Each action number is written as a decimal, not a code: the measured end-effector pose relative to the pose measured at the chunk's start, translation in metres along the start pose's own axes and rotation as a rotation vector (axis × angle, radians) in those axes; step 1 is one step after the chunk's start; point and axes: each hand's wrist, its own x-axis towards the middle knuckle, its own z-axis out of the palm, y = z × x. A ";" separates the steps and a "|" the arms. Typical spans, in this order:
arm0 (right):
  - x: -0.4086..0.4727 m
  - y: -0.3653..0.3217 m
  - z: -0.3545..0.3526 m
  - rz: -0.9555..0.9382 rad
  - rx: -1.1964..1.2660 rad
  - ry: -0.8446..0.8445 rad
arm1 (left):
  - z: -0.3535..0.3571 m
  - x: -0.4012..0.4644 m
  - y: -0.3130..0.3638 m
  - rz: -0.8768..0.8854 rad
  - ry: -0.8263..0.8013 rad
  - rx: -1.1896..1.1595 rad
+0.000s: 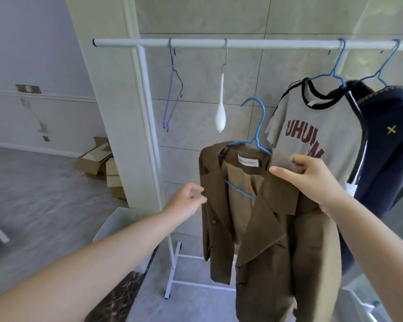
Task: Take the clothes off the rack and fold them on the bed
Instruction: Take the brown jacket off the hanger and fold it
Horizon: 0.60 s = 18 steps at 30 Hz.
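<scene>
Two hangers bare, two garments hanging on rack point(219, 43); brown jacket point(254, 224) pinched by left hand point(186, 202), gripped by right hand point(312, 180).

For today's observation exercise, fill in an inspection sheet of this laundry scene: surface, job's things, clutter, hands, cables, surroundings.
Surface: bed not in view.
Job's things: brown jacket on blue hanger, off the rack; grey T-shirt and navy top hang on it.
Clutter: purple hanger and white hanger hang bare; cardboard boxes on floor.
Hands: left hand pinches jacket edge; right hand grips its collar.
Cables: nothing seen.
Surroundings: tiled wall.
</scene>
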 end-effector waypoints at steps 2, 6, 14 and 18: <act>-0.008 -0.006 0.019 0.000 0.045 -0.035 | -0.022 -0.015 -0.013 0.078 0.112 0.028; -0.020 -0.011 0.056 -0.015 0.101 -0.103 | -0.067 -0.034 -0.035 0.322 0.359 0.180; -0.032 -0.033 0.105 -0.017 0.235 -0.238 | -0.144 -0.046 -0.043 0.475 0.496 0.583; -0.026 -0.043 0.117 0.023 0.289 -0.254 | -0.178 -0.050 -0.035 0.482 0.469 0.803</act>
